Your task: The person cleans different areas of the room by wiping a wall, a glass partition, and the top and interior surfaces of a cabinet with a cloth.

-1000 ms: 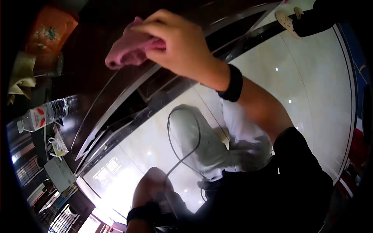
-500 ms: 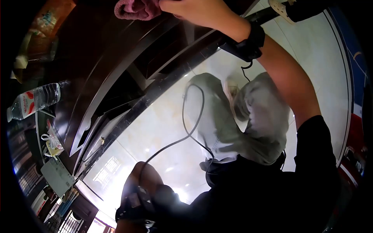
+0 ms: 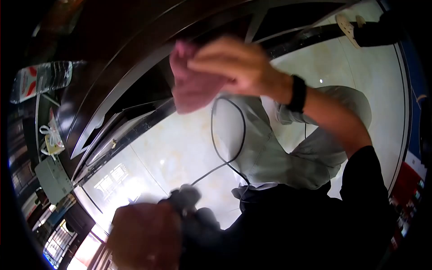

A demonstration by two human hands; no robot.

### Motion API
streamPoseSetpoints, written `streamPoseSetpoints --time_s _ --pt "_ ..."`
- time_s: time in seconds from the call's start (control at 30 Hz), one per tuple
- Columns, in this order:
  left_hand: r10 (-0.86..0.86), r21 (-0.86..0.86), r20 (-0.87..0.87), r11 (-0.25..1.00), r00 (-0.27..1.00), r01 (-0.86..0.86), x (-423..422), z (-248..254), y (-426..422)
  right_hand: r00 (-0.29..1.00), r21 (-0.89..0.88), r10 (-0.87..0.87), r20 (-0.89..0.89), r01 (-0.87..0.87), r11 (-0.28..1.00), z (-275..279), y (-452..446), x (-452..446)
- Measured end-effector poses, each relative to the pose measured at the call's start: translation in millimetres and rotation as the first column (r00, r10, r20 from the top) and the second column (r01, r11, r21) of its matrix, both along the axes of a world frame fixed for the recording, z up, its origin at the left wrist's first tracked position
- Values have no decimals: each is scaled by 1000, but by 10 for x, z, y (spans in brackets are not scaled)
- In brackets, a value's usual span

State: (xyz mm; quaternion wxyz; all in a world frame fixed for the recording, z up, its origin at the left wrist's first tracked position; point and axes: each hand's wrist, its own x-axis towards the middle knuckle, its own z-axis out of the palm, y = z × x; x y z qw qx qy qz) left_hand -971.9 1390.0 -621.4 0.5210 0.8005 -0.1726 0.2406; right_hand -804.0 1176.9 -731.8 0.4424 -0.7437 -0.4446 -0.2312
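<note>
A dark brown, glossy wooden cabinet with a curved, pale-edged front dominates the room, and shadowed open compartments sit beneath its top. A black, glossy skirting strip runs along the cabinet's foot. In front of the cabinet spreads a shiny cream tiled floor with thin dark joints. Beyond the cabinet's left end stands a bright barred window; near that end, white glare and a grid-shaped reflection light the tiles. Across the floor from the cabinet rises a deep blue surface.
</note>
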Motion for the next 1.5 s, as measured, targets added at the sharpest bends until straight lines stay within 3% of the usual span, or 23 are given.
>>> streamPoseSetpoints --time_s 0.07,0.1,0.13,0.3,0.4,0.53,0.63,0.73,0.8,0.9,0.93,0.97,1.0,1.03,1.1,1.13,1.17,1.23,1.37,1.4,1.43,1.47,1.5 --pt "-9 110 -149 994 989 25 313 -407 -119 982 -73 37 -187 -51 996 -370 200 -84" --pt "52 306 -278 951 959 37 496 -651 -147 966 -88 4 -260 -28 996 -540 284 -61" --pt "95 432 -131 901 987 -29 698 -1058 -136 942 -103 -31 -333 -4 995 -708 361 -38" --pt "297 459 -194 870 935 -181 1297 -2094 40 926 -210 -159 -343 89 974 -1352 552 362" --pt "179 567 -118 819 977 -81 1693 -2204 -16 930 -324 -210 -300 108 940 -1355 431 485" --pt "220 527 -289 849 932 -37 2013 -2311 -366 833 -505 -451 -320 252 825 -1209 140 511" --pt "238 573 -223 817 945 -70 1984 -2206 -573 835 -489 -546 -62 452 746 -1231 57 387" --pt "160 616 -121 786 980 -52 1823 -2161 -499 822 -577 -529 -212 331 746 -1155 54 205" --pt "177 611 -161 790 971 -42 1678 -2087 -406 823 -581 -468 -321 218 784 -1046 79 136" --pt "283 613 -271 788 920 -62 1579 -2062 -267 892 -420 -340 -299 198 886 -1238 225 245" --pt "319 618 -331 784 888 -51 1595 -2008 -219 869 -440 -336 -362 159 884 -1197 294 312" --pt "353 624 -389 780 851 -38 1638 -1980 -167 793 -313 -289 -536 131 941 -1208 368 411" --pt "450 658 -546 753 707 30 1764 -2035 -113 692 -174 -211 -690 124 977 -1239 441 514" --pt "454 713 -393 700 800 -47 1894 -2203 -41 574 -30 -103 -813 135 990 -1254 520 573" --pt "424 768 -49 595 905 -237 2130 -2589 85 670 -36 -215 -711 270 962 -1057 584 643" --pt "395 883 265 267 879 -386 2167 -2625 79 688 -52 -259 -678 307 950 -967 585 667" --pt "249 839 539 -77 804 -539 2199 -2663 69 689 -9 -261 -676 346 938 -975 597 698" --pt "-4 661 710 -343 704 -668 2375 -2802 97 694 78 -263 -670 418 905 -993 621 759" --pt "-57 736 651 -196 757 -648 2987 -3610 324 789 160 -321 -524 462 873 -1496 618 1005" --pt "-64 754 636 -159 769 -637 2949 -3580 299 791 114 -362 -493 471 874 -1540 598 974" --pt "4 861 506 -72 863 -504 2889 -3554 272 793 70 -399 -460 480 874 -1577 583 959" --pt "58 933 357 27 932 -359 2868 -3521 224 736 -110 -503 -453 513 851 -1601 574 985" --pt "97 969 197 132 976 -208 2843 -3345 118 758 -208 -476 -447 429 879 -1513 532 907"
